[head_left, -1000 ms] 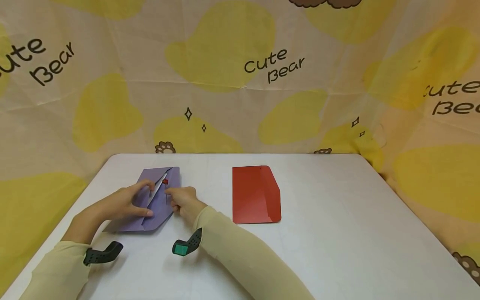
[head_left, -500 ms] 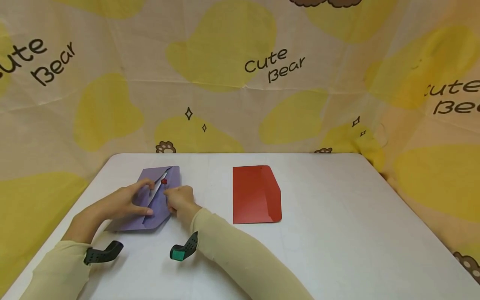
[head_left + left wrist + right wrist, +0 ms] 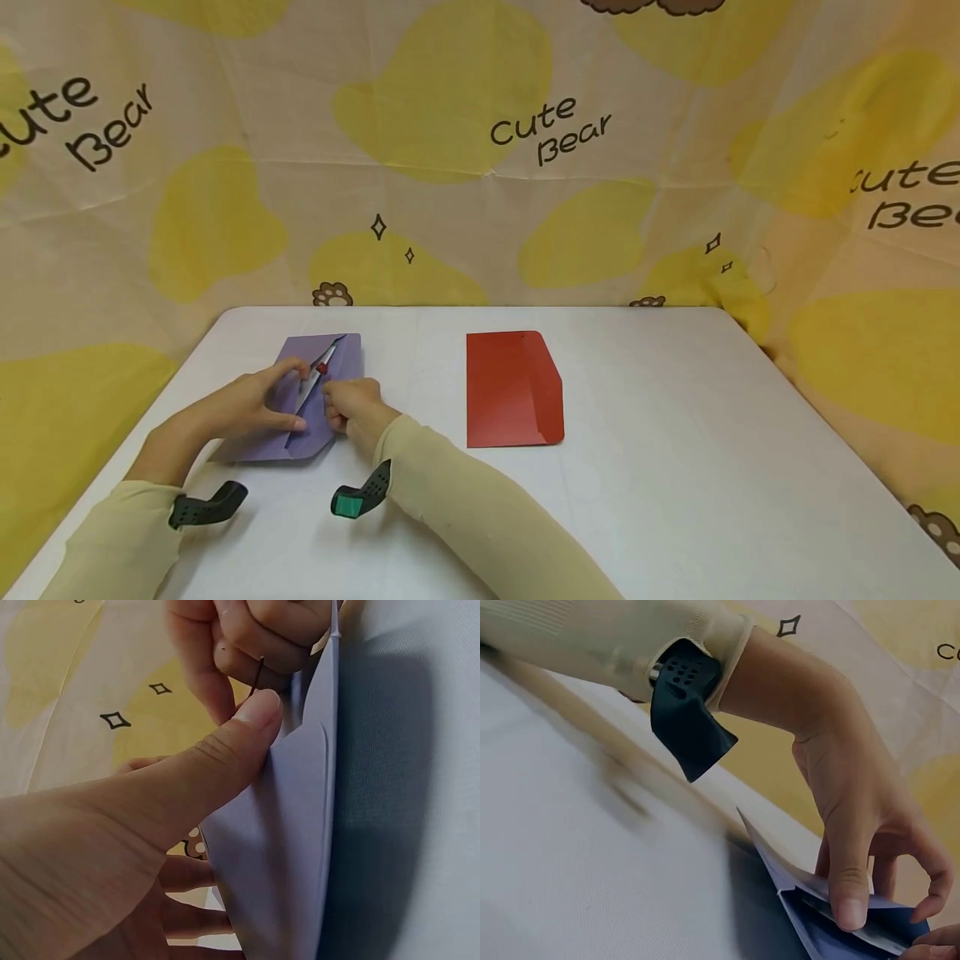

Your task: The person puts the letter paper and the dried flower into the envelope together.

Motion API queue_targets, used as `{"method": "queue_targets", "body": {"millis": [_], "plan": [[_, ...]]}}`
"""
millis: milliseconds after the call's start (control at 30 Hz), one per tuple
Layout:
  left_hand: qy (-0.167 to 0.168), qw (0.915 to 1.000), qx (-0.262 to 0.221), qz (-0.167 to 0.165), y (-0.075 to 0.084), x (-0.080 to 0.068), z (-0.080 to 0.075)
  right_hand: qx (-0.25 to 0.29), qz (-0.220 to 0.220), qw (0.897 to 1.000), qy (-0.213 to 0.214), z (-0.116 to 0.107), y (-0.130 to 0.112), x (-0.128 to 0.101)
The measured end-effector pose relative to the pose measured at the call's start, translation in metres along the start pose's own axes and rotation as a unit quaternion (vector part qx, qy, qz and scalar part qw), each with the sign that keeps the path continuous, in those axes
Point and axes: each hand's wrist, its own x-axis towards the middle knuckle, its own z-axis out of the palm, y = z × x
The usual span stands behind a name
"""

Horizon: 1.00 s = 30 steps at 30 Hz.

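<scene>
A purple envelope (image 3: 309, 446) lies at the table's left side, its pocket gaping, with a white strip (image 3: 307, 390) showing inside. My left hand (image 3: 247, 407) grips the envelope; in the left wrist view the thumb lies along its edge and fingers sit behind it. My right hand (image 3: 356, 407) is at the pocket's mouth, fingers curled, pinching a thin stem topped by a small red flower-like head (image 3: 322, 367). The flower head hangs over the opening. In the left wrist view the dark stem (image 3: 257, 676) sticks out below the right fingers. The right wrist view shows my left thumb at the pocket mouth.
A red envelope (image 3: 504, 392) with its flap to the right lies on the white table (image 3: 675, 467), right of the purple one. A patterned cloth (image 3: 450, 125) hangs behind the table. Both wrists carry black camera mounts (image 3: 206, 507).
My right hand has shifted slightly left, bringing the red flower-like head from the purple flap to over the white strip in the opening. The left hand has stayed in place.
</scene>
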Motion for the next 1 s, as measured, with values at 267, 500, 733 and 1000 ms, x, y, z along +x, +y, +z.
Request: {"method": "queue_targets", "body": {"millis": [267,500,733,1000], "plan": [[-0.002,1.0000,0.000,0.002,0.0007,-0.0002,0.0010,0.025,0.019,0.999,0.009,0.0041,0.0009,0.0020],[0.000,1.0000,0.005,-0.003,0.0020,0.0000,0.0020,0.029,0.028,0.999,0.008,0.0039,0.0006,0.0061],[-0.001,1.0000,0.006,-0.007,0.0028,-0.0015,0.0011,0.029,0.030,0.999,0.015,0.0065,-0.0019,0.0066],[-0.008,0.9999,0.008,-0.011,0.0022,-0.0012,0.0005,-0.006,0.028,0.999,-0.018,0.0033,-0.0021,0.0084]]}}
